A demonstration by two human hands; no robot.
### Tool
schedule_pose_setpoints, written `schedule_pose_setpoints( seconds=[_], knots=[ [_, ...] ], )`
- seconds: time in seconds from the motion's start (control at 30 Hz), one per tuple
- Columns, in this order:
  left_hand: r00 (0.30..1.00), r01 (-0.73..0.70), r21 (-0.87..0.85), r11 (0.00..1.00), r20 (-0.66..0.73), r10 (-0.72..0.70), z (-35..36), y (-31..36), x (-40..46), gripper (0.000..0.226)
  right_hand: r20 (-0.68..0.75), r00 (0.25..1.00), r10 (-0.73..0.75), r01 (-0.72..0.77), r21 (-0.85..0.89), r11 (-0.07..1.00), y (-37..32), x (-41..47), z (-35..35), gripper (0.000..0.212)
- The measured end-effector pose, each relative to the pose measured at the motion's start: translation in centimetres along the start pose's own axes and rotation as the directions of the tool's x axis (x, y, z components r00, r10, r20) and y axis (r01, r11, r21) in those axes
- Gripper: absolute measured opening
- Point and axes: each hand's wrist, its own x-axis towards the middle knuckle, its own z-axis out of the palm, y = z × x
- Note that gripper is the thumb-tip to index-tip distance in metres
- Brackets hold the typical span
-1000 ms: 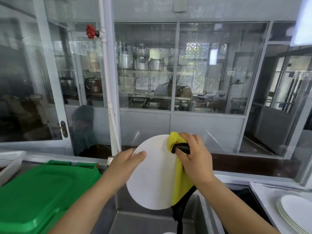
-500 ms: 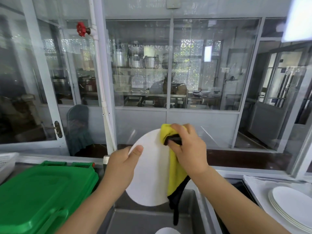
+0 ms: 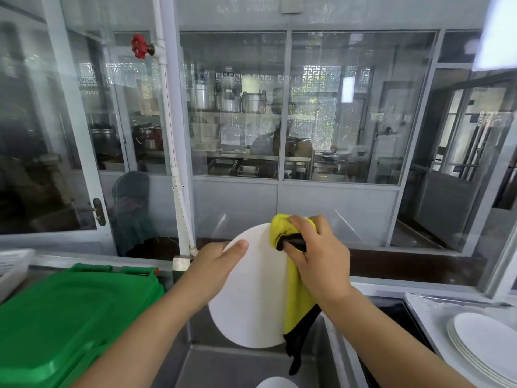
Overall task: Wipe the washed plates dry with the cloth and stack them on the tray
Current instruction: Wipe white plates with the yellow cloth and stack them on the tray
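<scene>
A round white plate (image 3: 251,298) is held upright over the steel sink (image 3: 232,365), its back toward me. My left hand (image 3: 215,264) grips its left rim, thumb lying on the near face. My right hand (image 3: 316,253) grips a yellow and black cloth (image 3: 296,298) bunched over the plate's upper right rim; the cloth's tail hangs down past the plate's lower edge. A stack of white plates (image 3: 484,345) lies on the tray (image 3: 428,306) at the lower right. The rim of another white plate (image 3: 275,382) shows at the bottom of the sink.
A green plastic bin lid (image 3: 64,320) fills the lower left beside the sink. A white basket (image 3: 14,264) sits at the far left. A glass partition (image 3: 279,121) and a white pipe with a red valve (image 3: 141,46) stand right behind the counter.
My right hand and the cloth have stayed at the plate's upper right rim while the view shifted slightly. My left thumb has slid a little along the rim.
</scene>
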Motion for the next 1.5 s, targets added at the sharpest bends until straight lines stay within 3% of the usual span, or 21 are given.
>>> schedule_pose_setpoints(
  seconds=[0.07,0.17,0.23,0.4,0.6,0.73,0.93,1.03,1.17,1.3,1.5],
  knots=[
    [0.999,-0.031,0.001,1.000,-0.035,0.031,0.5,0.0,-0.1,0.034,-0.056,0.992,-0.113,0.108,-0.093,0.990,-0.8,0.2,-0.2,0.036],
    [0.995,-0.062,-0.062,0.996,-0.085,0.056,1.4,-0.3,-0.5,0.040,-0.074,0.921,-0.383,0.357,-0.235,0.904,-1.2,0.3,0.5,0.041],
    [0.990,-0.051,-0.147,0.988,-0.135,0.031,1.6,-0.4,-0.6,0.045,-0.044,0.890,-0.453,0.428,-0.257,0.867,-0.8,0.5,0.7,0.044],
    [0.955,-0.047,-0.369,0.928,-0.289,-0.067,0.6,-0.6,-0.4,0.034,-0.004,0.957,-0.289,0.279,-0.239,0.930,0.9,-1.2,1.4,0.062],
    [0.910,-0.081,-0.540,0.838,-0.384,-0.159,1.0,-0.7,0.0,0.028,0.054,0.978,-0.200,0.205,-0.103,0.973,-2.2,-3.9,2.9,0.052],
    [0.897,-0.077,-0.605,0.792,-0.389,-0.210,1.7,-0.5,0.6,0.032,0.104,0.952,-0.288,0.290,-0.007,0.957,-5.0,-4.9,3.6,0.052],
    [0.882,-0.062,-0.645,0.762,-0.393,-0.261,0.9,-1.3,0.7,0.033,0.169,0.857,-0.487,0.499,-0.035,0.866,-4.4,-6.8,3.9,0.049],
    [0.881,-0.060,-0.626,0.778,-0.400,-0.254,0.0,-1.3,0.4,0.028,0.145,0.828,-0.542,0.550,-0.018,0.835,-2.2,-7.3,3.3,0.044],
    [0.881,-0.037,-0.589,0.807,-0.400,-0.252,-0.6,-0.7,0.1,0.027,0.072,0.877,-0.476,0.477,-0.005,0.879,0.2,-6.3,2.6,0.033],
    [0.904,-0.001,-0.520,0.854,-0.366,-0.221,-0.7,-0.3,-0.2,0.030,0.070,0.934,-0.350,0.355,-0.079,0.932,1.1,-3.4,1.4,0.049],
    [0.934,0.012,-0.342,0.940,-0.331,-0.132,0.6,-0.3,-0.2,0.043,0.066,0.944,-0.324,0.331,-0.205,0.921,-0.5,0.7,0.7,0.056]
  ],
)
